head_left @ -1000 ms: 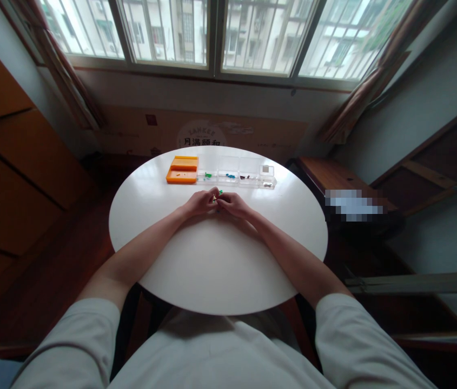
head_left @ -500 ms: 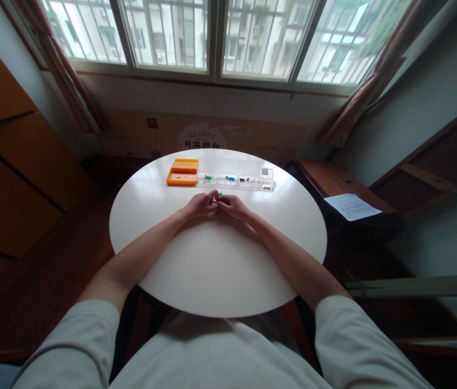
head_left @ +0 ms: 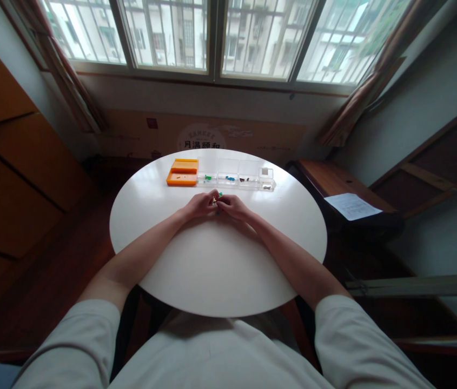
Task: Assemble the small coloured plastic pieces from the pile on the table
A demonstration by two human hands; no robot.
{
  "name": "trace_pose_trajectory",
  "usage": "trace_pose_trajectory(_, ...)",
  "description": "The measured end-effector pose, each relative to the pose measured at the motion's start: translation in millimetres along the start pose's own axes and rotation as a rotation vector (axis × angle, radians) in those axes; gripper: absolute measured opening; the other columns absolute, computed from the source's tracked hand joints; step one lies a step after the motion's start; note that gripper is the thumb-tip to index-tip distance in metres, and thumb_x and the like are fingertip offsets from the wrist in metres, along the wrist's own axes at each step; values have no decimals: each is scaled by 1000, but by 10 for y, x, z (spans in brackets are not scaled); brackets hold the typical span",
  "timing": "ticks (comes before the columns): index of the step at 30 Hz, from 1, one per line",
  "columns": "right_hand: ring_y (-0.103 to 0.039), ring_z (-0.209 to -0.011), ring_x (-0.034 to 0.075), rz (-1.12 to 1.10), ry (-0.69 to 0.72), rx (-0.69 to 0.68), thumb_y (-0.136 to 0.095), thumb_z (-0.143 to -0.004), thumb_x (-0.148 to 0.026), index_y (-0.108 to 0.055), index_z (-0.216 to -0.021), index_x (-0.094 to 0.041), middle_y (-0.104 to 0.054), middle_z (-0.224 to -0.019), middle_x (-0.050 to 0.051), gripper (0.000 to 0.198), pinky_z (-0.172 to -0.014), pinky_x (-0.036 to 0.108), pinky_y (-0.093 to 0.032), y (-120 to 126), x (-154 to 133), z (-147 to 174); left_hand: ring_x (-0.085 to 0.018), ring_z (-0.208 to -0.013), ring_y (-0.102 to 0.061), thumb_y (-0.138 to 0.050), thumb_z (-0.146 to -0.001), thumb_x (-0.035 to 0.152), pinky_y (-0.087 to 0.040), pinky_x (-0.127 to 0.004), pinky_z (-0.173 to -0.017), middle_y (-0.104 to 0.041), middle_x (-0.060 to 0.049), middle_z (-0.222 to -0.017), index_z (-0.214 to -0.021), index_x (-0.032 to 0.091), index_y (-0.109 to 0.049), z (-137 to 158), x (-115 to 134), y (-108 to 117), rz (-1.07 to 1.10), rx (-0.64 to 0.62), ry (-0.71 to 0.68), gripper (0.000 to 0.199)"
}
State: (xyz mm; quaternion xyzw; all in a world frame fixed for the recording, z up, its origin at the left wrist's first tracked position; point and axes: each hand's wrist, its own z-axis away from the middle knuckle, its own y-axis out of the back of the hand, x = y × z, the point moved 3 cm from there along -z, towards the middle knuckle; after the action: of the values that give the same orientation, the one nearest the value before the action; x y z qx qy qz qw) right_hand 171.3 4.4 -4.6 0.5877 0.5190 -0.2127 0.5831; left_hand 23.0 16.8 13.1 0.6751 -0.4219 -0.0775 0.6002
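Note:
My left hand (head_left: 203, 203) and my right hand (head_left: 232, 206) meet over the middle of the white round table (head_left: 216, 259). Between their closed fingertips is a small green and yellow piece (head_left: 220, 194), mostly covered by the fingers, so its kind cannot be made out. Both hands grip it. Just beyond them lies an open orange case (head_left: 182, 182) with tiny bits in it. To its right, a row of clear compartments (head_left: 248, 187) holds small green pieces (head_left: 207, 177), blue pieces (head_left: 230, 178), dark pieces (head_left: 244, 180) and pale pieces (head_left: 267, 187).
A printed cardboard panel (head_left: 252, 132) stands behind the table beneath the barred window (head_left: 212, 75). On the right, a paper sheet (head_left: 353, 207) lies on a wooden stand (head_left: 325, 175). An orange-brown cabinet (head_left: 13, 178) stands at the left.

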Motion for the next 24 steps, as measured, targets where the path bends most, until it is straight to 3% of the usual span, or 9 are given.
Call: trace_pose_trajectory(24, -55, -61, 12, 22, 7, -4, -52, -79, -29, -67, -84, -11, -62, -67, 2, 24, -58, 22, -41, 4, -20, -4, -10, -54, -44, -51, -79, 39, -25, -22, -53, -54, 5, -63, -98, 22, -52, -12, -35, -25, 1, 12, 4, 26)
